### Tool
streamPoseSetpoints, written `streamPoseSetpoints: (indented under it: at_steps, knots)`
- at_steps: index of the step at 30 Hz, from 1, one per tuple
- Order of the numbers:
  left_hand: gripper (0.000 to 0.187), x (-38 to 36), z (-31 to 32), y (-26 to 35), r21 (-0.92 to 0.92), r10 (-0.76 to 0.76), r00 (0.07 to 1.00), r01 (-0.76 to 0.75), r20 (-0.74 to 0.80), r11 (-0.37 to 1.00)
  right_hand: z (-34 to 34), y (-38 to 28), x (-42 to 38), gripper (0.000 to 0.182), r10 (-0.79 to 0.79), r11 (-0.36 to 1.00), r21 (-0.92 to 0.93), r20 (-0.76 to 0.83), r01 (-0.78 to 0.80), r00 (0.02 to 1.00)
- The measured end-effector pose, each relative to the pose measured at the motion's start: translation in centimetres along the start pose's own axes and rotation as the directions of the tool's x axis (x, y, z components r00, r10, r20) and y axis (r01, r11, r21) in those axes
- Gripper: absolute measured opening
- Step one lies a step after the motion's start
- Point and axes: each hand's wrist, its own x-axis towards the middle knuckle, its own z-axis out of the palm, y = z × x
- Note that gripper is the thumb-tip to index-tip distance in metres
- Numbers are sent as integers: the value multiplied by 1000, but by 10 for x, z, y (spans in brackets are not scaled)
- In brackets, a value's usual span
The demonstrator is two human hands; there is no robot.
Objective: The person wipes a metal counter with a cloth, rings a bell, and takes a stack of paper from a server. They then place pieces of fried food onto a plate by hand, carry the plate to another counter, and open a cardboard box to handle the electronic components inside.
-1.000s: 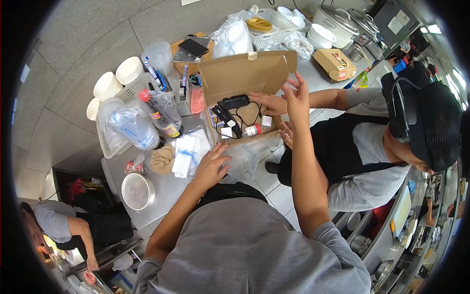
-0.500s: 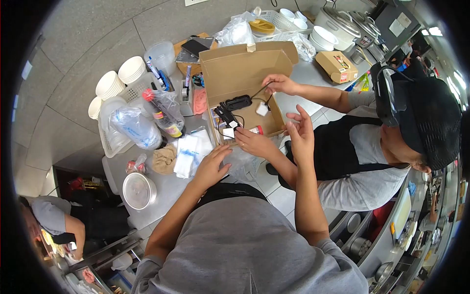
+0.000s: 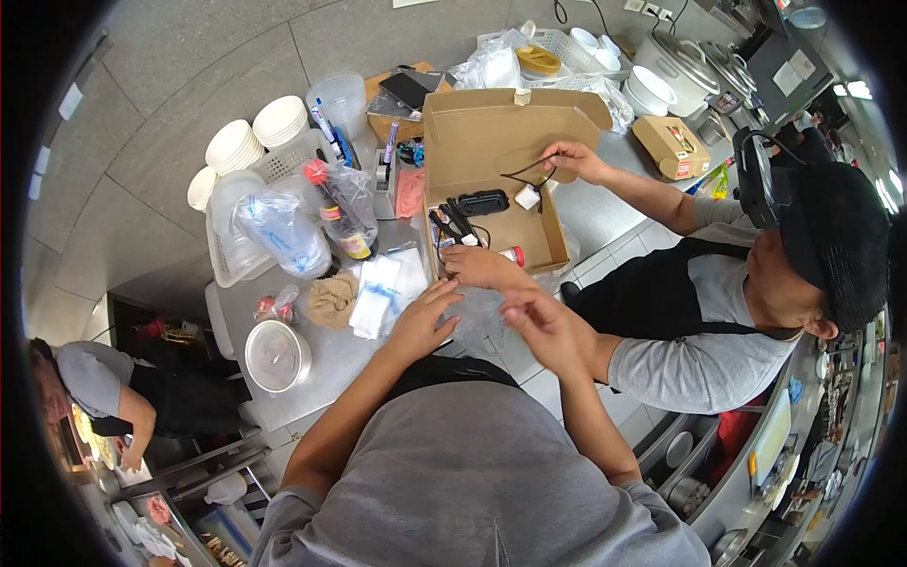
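Note:
My left hand [image 3: 425,323] is open, fingers spread, at the counter's front edge beside the cardboard box's near corner. Its fingertips come close to a co-worker's hand [image 3: 480,268]. My right hand [image 3: 550,333] hovers in front of the box, over the co-worker's forearm, with loosely bent fingers and nothing visible in it. Inside the open cardboard box [image 3: 515,123] lie a black oblong device [image 3: 482,202], black cables [image 3: 453,225] and a small red-capped container [image 3: 513,255]. The co-worker's other hand [image 3: 574,163] lifts a black cable with a white adapter [image 3: 527,197] on it.
Left of the box stand white napkins [image 3: 380,295], a brown cloth [image 3: 333,300], a bagged bottle [image 3: 348,222] and a round lidded tub [image 3: 278,355]. Stacked bowls [image 3: 234,146] and a phone [image 3: 404,91] sit behind. The co-worker stands close on my right; another person is at far left.
My right hand has come down and left, its fingers bending. The co-worker's hand lifts the cable slightly higher, and their other hand shifts left in the box. The view has shifted.

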Motion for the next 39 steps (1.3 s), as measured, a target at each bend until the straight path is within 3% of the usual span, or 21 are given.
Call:
streamPoseSetpoints:
  at_steps: [5,8,13,20,25,30,33,35,36,38,39]
  knots:
    - [34,-2,1,-1,-10,25,999,-26,-34,1000,29,-3,-13,23,77,989,-136,208,-49,975]
    - [33,-2,2,-1,-7,12,999,-12,-30,1000,34,5,-15,22,102,988,-138,252,-69,962]
    - [33,-2,2,0,-27,-6,1000,6,-2,1000,29,2,-10,28,204,972,-163,218,-170,954]
    - [30,-3,3,-1,-10,1,1000,-1,-2,1000,31,15,-14,35,179,970,-209,255,-127,950]
    - [29,-2,7,-2,-11,17,999,-18,-39,1000,29,16,-11,51,230,971,-130,257,-202,939]
    - [32,-1,3,1,-5,17,999,-18,-44,1000,28,28,-11,52,225,972,-124,233,-200,946]
    - [40,4,0,1,-104,-44,997,37,-70,994,26,25,-8,47,250,958,-209,262,-198,932]
    - [45,16,-15,15,-468,-302,948,225,-96,855,26,25,-9,45,263,948,-251,286,-193,921]
    - [45,22,-21,19,-467,-304,948,226,-98,855,26,27,-9,42,256,951,-248,299,-184,919]
    - [46,36,-35,29,-720,-287,894,-56,-344,691,26,31,-10,39,245,955,-244,315,-171,917]
    - [46,43,-45,39,-719,-288,893,-56,-347,693,26,34,-11,38,244,954,-253,329,-164,912]
